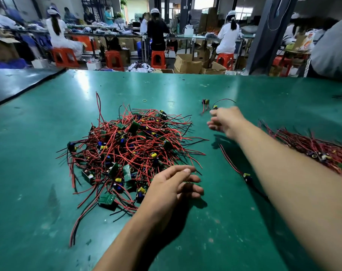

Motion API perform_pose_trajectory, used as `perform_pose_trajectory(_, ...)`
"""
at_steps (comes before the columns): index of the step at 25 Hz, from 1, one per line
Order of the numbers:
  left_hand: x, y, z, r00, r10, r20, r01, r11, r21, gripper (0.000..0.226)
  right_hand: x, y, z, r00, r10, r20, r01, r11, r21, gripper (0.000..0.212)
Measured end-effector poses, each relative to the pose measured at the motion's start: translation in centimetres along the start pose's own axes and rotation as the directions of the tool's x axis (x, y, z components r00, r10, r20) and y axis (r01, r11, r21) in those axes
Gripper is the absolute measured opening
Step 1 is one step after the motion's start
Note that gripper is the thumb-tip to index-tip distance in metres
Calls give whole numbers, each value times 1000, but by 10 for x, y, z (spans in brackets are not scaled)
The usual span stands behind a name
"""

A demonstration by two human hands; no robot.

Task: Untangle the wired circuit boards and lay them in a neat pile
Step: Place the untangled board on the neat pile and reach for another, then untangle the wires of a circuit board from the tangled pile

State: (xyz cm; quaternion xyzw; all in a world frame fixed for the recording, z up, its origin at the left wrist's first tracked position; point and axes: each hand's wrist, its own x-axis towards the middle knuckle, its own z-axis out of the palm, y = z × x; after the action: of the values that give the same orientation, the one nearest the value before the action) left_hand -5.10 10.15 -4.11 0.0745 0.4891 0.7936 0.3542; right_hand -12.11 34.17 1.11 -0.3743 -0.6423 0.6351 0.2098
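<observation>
Reaching right hand point(224, 122): motion-blurred; fingers loosely spread just beside a small loose board with a looped red-black wire point(215, 107); cannot tell whether they hold it.
Left hand point(174, 184): fingers relaxed and apart, holding nothing, at the near right edge of the tangled heap of green circuit boards and red-black wires point(127, 149).
Cut off: second wired pile point(312, 149) runs past the right frame edge.
Open room: green bench point(185, 90) shows between heap and pile.

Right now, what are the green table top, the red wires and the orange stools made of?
The green table top looks like a rubbery or vinyl mat: smooth, with glossy reflections and scuffs. The red wires seem plastic-coated, bending in soft shiny loops. The orange stools are probably moulded plastic, one even colour, though blurred.
</observation>
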Motion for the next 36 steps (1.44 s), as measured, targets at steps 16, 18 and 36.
perform_pose_trajectory(16, -2, -4, -2, 901, 168, -400, -183, 983, 0, 25, -131, 110, 19, 845, -535, -10, 477, 760, -441, 10)
perform_pose_trajectory(18, 0, -2, -9, 897, 162, -411, -181, 983, -7, 28, -137, 114, 20, 825, -531, 192, 534, 624, -571, 10)
perform_pose_trajectory(36, -14, -14, -11, 864, 452, -223, -303, 820, 486, 10, -174, 60, -32, 935, -302, 184, 338, 915, -218, 19)
